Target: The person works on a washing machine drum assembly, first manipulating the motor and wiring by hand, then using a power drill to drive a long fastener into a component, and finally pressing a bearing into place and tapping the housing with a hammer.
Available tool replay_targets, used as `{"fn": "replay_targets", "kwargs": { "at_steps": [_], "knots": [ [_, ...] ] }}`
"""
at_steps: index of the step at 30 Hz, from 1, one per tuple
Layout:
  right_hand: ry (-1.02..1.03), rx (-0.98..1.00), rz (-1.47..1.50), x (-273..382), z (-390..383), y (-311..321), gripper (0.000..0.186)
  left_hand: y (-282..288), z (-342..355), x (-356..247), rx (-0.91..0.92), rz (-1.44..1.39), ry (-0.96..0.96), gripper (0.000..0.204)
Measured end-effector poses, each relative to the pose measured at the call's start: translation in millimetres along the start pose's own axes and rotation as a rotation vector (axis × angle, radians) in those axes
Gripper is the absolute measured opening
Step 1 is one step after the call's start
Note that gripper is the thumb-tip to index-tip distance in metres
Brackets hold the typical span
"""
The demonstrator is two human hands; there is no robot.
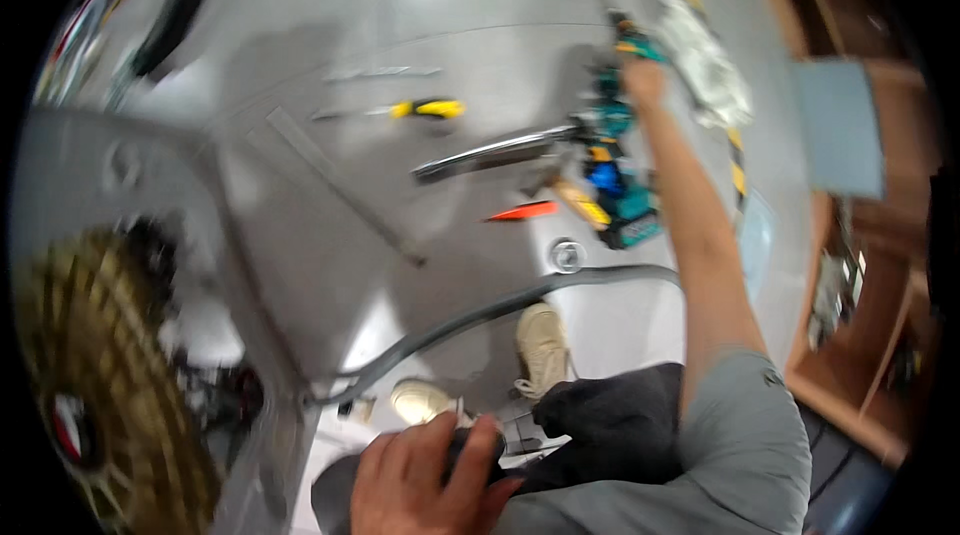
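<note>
My right hand (643, 80) reaches far out over the floor, fingers closed round the teal and black handle of a tool (632, 40). A long thin dark rod points away from that handle; motion blur hides its exact kind. Just nearer lie a teal power tool (635, 215), a yellow-handled hammer (580, 203) and a long chrome bar-shaped tool (500, 152). White cloth or gloves (705, 60) lie to the right of the hand. My left hand (430, 480) rests on my knee with its fingers apart and holds nothing.
On the floor are a yellow-and-black screwdriver (430, 109), a wrench (385, 72), an orange pointed tool (522, 211), a long flat metal bar (345, 185) and a round clear object (568, 255). A knobbly tyre (110, 375) stands left, brown shelving (860, 355) right. A grey edging (480, 313) curves before my shoes.
</note>
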State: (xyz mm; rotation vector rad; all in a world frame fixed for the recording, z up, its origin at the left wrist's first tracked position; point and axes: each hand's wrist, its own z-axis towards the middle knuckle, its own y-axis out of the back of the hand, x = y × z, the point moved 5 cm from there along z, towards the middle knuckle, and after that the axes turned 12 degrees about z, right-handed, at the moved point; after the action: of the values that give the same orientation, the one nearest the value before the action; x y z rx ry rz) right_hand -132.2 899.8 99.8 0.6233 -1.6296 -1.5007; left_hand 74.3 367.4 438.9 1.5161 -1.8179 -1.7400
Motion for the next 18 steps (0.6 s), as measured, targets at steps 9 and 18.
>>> {"fn": "replay_targets", "kwargs": {
  "at_steps": [9, 18],
  "knots": [
    [-0.858, 0.381, 1.265, -109.1, 6.4, -59.9, 0.029, -30.5, -20.1, 26.1, 0.090, 0.066, 0.037, 0.039],
    [-0.776, 0.297, 1.506, -138.7, 55.2, -69.4, 0.017, -42.7, 0.3, 18.1, 0.136, 0.082, 0.051, 0.047]
  ]
}}
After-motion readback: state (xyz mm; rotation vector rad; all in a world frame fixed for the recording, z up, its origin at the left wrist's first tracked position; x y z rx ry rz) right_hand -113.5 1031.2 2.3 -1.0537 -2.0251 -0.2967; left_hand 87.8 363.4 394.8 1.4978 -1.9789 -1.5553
